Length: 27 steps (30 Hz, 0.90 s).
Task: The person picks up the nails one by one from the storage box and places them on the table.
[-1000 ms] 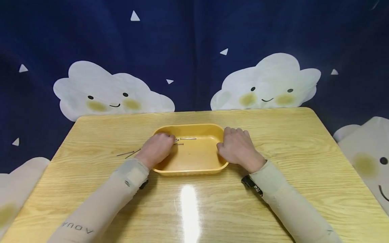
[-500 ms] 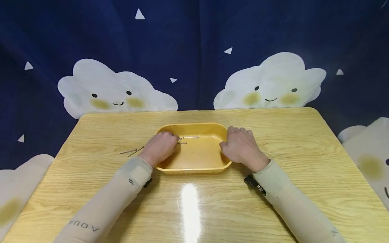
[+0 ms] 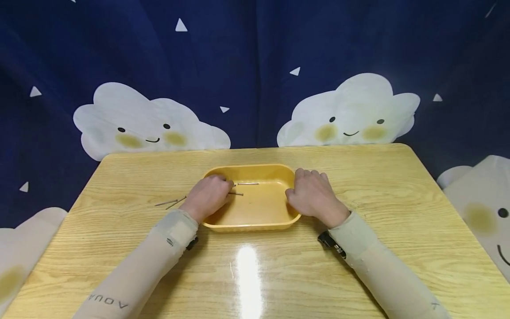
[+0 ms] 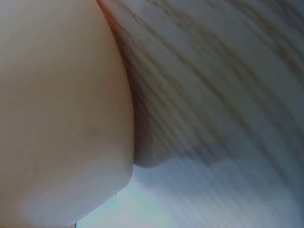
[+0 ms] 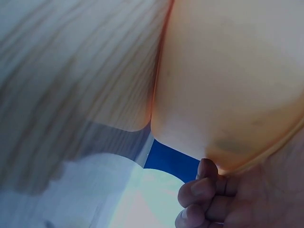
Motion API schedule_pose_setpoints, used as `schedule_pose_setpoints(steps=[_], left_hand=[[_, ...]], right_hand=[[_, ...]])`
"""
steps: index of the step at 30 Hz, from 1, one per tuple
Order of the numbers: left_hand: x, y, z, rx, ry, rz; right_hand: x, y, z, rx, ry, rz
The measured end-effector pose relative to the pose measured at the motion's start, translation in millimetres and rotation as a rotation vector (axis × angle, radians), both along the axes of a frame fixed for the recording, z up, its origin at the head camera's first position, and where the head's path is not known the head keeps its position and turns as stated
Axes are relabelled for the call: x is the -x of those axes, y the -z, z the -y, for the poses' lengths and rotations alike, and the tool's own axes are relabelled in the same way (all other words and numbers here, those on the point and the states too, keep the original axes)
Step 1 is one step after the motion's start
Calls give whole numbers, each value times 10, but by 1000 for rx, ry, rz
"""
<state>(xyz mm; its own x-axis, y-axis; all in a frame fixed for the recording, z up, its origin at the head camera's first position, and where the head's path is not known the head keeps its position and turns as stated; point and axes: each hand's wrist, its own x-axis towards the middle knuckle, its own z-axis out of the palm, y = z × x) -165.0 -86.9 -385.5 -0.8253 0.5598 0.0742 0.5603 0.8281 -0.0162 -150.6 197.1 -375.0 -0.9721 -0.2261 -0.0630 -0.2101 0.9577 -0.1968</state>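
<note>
- Since the earlier frame, the slim grey metal nail (image 3: 237,194) poking out beside the left hand (image 3: 209,195) has slid a touch toward the near side of the shallow yellow oblong plastic tray (image 3: 251,227); both hands sit about where they were.
- Left grip: it's over the tray's left end, thumb side inward. Honestly can't tell from my end whether its fingers pinch anything; the left wrist cam only gives me tray wall and wood grain.
- Right grip: the right hand (image 3: 312,190) is holding the tray's right end, thumb inside the rim, fingers curled round the outside.
- The bit I'd watch: that nail lies just right of the left hand, long axis roughly left-right, one end hidden by the hand. Left is clearly the nearer hand.
- Slightly farther back in the tray, a second grey metal nail (image 3: 248,183) lies by the far wall, also left-right.
- Two loose grey metal nails (image 3: 166,203) are outside the tray, just left of the left wrist, on the pale wood-grain table (image 3: 279,274).
- Behind it all, a navy fabric curtain (image 3: 255,44) with smiling white clouds.
</note>
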Motion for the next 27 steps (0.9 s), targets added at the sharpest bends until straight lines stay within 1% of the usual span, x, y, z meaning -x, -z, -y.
schedule_pose_setpoints(steps=[3, 10, 14, 19, 27], left_hand=[[2, -3, -2, 9, 3, -2], [12, 6, -3, -6, -3, -14], [9, 7, -1, -1, 4, -25], [1, 5, -2, -3, 4, -20], [0, 2, -6, -40, -1, -6]], right_hand=[[2, 5, -7, -3, 5, 3], [7, 5, -10, -4, 4, -4], [7, 9, -11, -1, 2, -10], [2, 12, -8, 0, 0, -8], [-6, 12, -2, -4, 2, -14]])
